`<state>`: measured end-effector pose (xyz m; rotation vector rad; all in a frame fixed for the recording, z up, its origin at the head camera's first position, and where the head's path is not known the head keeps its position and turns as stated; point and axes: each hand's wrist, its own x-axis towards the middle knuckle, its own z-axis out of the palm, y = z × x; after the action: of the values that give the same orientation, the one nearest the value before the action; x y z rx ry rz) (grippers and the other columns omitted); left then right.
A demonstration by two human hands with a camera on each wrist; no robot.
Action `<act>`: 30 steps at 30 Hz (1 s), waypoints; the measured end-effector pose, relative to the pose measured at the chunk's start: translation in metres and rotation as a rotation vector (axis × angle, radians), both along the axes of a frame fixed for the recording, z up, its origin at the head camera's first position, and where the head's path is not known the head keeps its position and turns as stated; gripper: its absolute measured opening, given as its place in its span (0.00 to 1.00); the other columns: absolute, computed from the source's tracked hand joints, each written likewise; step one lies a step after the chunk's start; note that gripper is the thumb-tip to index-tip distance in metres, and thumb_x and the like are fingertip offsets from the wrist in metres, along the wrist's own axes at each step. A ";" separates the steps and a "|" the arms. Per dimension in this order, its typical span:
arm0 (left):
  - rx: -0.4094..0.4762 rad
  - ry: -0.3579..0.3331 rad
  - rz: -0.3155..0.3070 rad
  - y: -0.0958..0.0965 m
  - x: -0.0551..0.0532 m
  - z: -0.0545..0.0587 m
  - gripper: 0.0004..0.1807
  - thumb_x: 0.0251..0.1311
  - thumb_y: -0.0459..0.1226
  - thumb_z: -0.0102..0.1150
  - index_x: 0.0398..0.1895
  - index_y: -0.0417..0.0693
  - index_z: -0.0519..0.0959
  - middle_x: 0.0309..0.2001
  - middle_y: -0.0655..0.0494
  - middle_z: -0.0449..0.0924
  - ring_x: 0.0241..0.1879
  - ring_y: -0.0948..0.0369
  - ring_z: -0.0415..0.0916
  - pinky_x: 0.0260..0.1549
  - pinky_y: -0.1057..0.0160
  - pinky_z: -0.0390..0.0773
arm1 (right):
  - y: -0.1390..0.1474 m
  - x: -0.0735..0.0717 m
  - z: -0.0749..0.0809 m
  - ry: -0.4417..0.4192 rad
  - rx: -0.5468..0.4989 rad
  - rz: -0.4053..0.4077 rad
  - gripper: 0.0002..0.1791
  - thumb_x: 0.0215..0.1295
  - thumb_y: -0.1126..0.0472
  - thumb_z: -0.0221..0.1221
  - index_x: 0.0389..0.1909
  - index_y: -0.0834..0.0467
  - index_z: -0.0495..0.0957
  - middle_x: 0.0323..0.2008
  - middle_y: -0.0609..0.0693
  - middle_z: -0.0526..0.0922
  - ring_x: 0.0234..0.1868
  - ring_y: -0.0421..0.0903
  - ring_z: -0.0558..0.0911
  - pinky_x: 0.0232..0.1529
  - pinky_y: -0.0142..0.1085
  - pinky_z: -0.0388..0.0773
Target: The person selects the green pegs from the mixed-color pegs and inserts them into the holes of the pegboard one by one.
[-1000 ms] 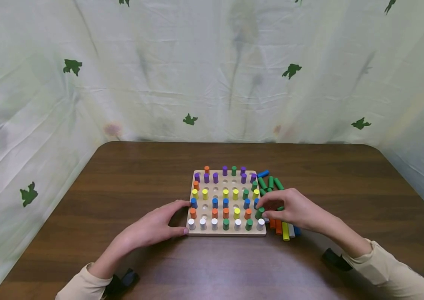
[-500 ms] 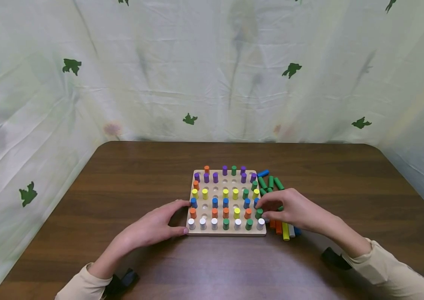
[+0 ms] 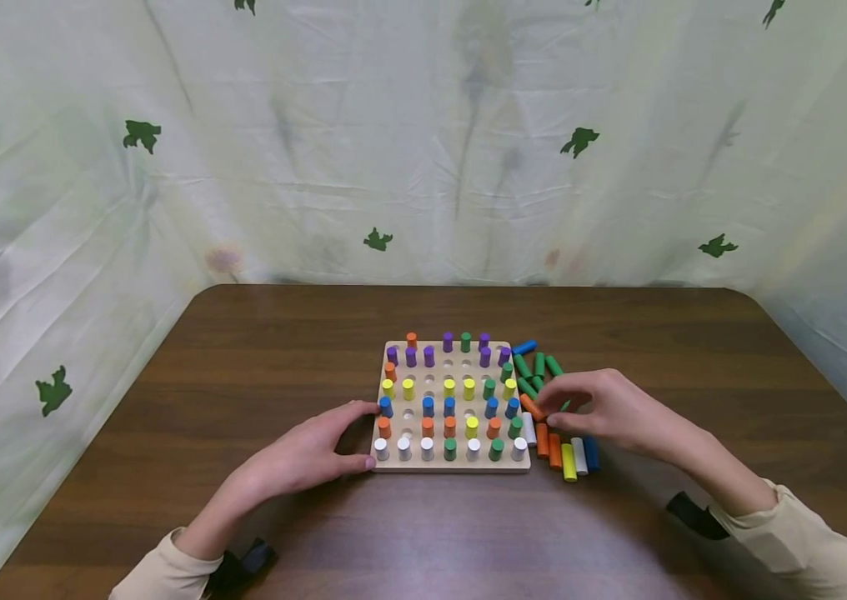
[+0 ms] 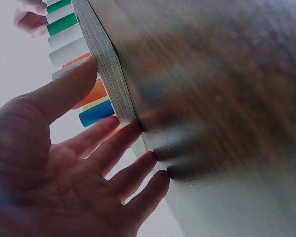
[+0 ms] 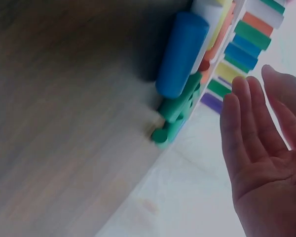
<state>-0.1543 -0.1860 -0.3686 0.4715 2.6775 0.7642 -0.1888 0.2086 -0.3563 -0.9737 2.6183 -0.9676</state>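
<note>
A light wooden pegboard (image 3: 438,468) lies on the table, holding upright pegs in several colours. At its left side, the thumb and fingertips of my left hand (image 3: 311,450) touch the edge; in the left wrist view those fingers stretch out nearly straight along the board's side. My right hand (image 3: 611,412) hovers over the loose pegs to the right, with its fingertips close to an orange peg (image 3: 532,407) that lies tilted. Nothing shows between the fingers in the right wrist view. A green peg (image 3: 516,427) stands in the right-hand column, second row from the front.
Loose green pegs (image 3: 539,364) and a blue peg (image 3: 524,347) lie beyond the right hand. Nearer me are white (image 3: 579,456), yellow (image 3: 569,462), orange (image 3: 555,451) and blue pegs (image 3: 592,452). A pale curtain (image 3: 423,150) hangs behind the brown table (image 3: 281,350).
My right hand has let go of the green peg, which now stands lower in the board's right column, and moved right over the loose pegs. The left hand stays in place.
</note>
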 end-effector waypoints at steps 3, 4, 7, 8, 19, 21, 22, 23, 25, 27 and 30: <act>0.000 0.002 0.001 0.000 0.000 0.000 0.37 0.57 0.48 0.70 0.69 0.50 0.68 0.67 0.50 0.68 0.67 0.50 0.64 0.63 0.44 0.64 | 0.006 -0.001 0.001 0.008 0.022 -0.004 0.11 0.62 0.63 0.67 0.45 0.52 0.83 0.41 0.41 0.84 0.40 0.38 0.80 0.43 0.38 0.81; 0.000 0.002 0.002 0.000 0.000 0.000 0.37 0.57 0.48 0.70 0.69 0.50 0.68 0.67 0.50 0.68 0.67 0.50 0.64 0.63 0.44 0.64 | 0.007 -0.001 0.000 0.009 0.031 -0.006 0.12 0.62 0.63 0.67 0.45 0.51 0.83 0.40 0.41 0.84 0.39 0.38 0.80 0.43 0.38 0.81; 0.003 0.001 0.004 -0.001 0.000 0.000 0.37 0.57 0.48 0.70 0.68 0.50 0.68 0.67 0.50 0.68 0.67 0.50 0.64 0.63 0.43 0.65 | 0.011 -0.002 -0.001 0.007 0.045 -0.007 0.12 0.61 0.64 0.68 0.45 0.50 0.83 0.41 0.41 0.83 0.39 0.38 0.80 0.42 0.38 0.81; 0.003 0.000 0.004 -0.001 0.000 0.000 0.37 0.57 0.48 0.70 0.68 0.50 0.68 0.67 0.50 0.68 0.67 0.50 0.64 0.63 0.43 0.65 | 0.013 -0.003 -0.002 0.008 0.049 -0.007 0.13 0.60 0.64 0.68 0.45 0.50 0.83 0.41 0.42 0.83 0.38 0.38 0.80 0.42 0.38 0.81; 0.008 -0.005 0.007 -0.001 0.000 -0.001 0.37 0.57 0.49 0.70 0.69 0.51 0.68 0.68 0.50 0.68 0.67 0.50 0.64 0.63 0.43 0.64 | 0.019 -0.013 -0.012 0.092 0.116 -0.007 0.14 0.59 0.66 0.69 0.43 0.48 0.83 0.41 0.41 0.81 0.40 0.44 0.78 0.41 0.38 0.81; 0.008 -0.005 0.007 -0.001 0.000 -0.001 0.37 0.57 0.49 0.70 0.69 0.51 0.68 0.68 0.50 0.68 0.67 0.50 0.64 0.63 0.43 0.64 | 0.020 -0.015 -0.013 0.103 0.128 -0.007 0.14 0.58 0.65 0.69 0.43 0.48 0.83 0.42 0.41 0.81 0.41 0.45 0.77 0.42 0.40 0.80; 0.008 -0.005 0.007 -0.001 0.000 -0.001 0.37 0.57 0.49 0.70 0.69 0.51 0.68 0.68 0.50 0.68 0.67 0.50 0.64 0.63 0.43 0.64 | 0.020 -0.016 -0.014 0.108 0.137 -0.006 0.14 0.58 0.65 0.69 0.43 0.47 0.83 0.42 0.40 0.81 0.42 0.45 0.77 0.43 0.40 0.80; 0.007 -0.005 0.007 -0.001 0.000 -0.001 0.37 0.57 0.49 0.70 0.69 0.51 0.68 0.68 0.51 0.68 0.67 0.50 0.64 0.63 0.43 0.64 | 0.020 -0.017 -0.015 0.110 0.145 -0.005 0.14 0.59 0.64 0.69 0.43 0.47 0.83 0.42 0.40 0.81 0.42 0.45 0.77 0.43 0.41 0.79; 0.007 -0.005 0.008 -0.001 0.000 -0.001 0.37 0.57 0.49 0.69 0.69 0.51 0.68 0.68 0.51 0.68 0.67 0.50 0.64 0.63 0.43 0.64 | 0.020 -0.019 -0.016 0.116 0.162 -0.003 0.13 0.59 0.63 0.70 0.43 0.46 0.84 0.42 0.39 0.80 0.43 0.44 0.76 0.45 0.42 0.79; 0.007 -0.004 0.009 -0.001 0.000 -0.001 0.37 0.57 0.49 0.69 0.69 0.51 0.68 0.68 0.50 0.68 0.67 0.50 0.64 0.63 0.44 0.64 | 0.020 -0.021 -0.018 0.119 0.177 0.002 0.13 0.58 0.62 0.70 0.43 0.45 0.84 0.42 0.38 0.80 0.43 0.44 0.76 0.45 0.42 0.78; 0.007 -0.004 0.008 -0.001 0.000 -0.001 0.37 0.57 0.49 0.69 0.68 0.50 0.68 0.67 0.50 0.68 0.67 0.50 0.64 0.63 0.44 0.64 | 0.020 -0.023 -0.020 0.118 0.198 0.011 0.13 0.58 0.61 0.70 0.42 0.44 0.84 0.40 0.38 0.80 0.42 0.43 0.75 0.44 0.41 0.78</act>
<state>-0.1548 -0.1866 -0.3699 0.4607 2.6760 0.7765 -0.2120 0.2283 -0.3763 -1.0222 2.7374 -0.6511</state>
